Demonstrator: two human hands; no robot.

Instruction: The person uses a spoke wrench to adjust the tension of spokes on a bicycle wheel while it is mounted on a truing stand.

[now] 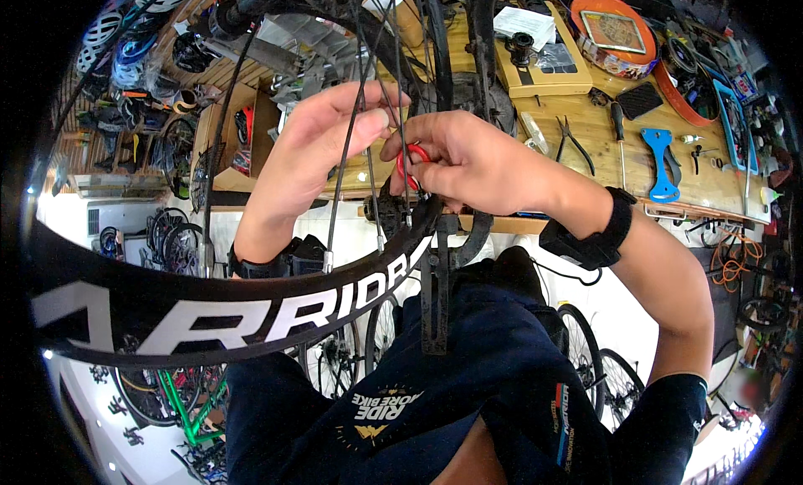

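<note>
A black bicycle wheel rim (209, 313) with large white lettering arcs across the left and middle, mounted in a dark metal stand (437, 293). My left hand (326, 142) is among the black spokes (339, 209), its fingers slightly bent and apart, reaching past them near the other hand. My right hand (456, 163) pinches a small round red spoke wrench (408, 174) low on a spoke, just above the inner edge of the rim. The tips of some right-hand fingers are hidden behind the tool and spokes.
The wooden workbench (544, 109) behind holds pliers (575, 146), a screwdriver (618, 134), a blue tool (661, 167), a yellow box (544, 75) and an orange round container (615, 12). Helmets (125, 42) and a cardboard box (226, 142) are left; several bicycles, one green (196, 418), are below.
</note>
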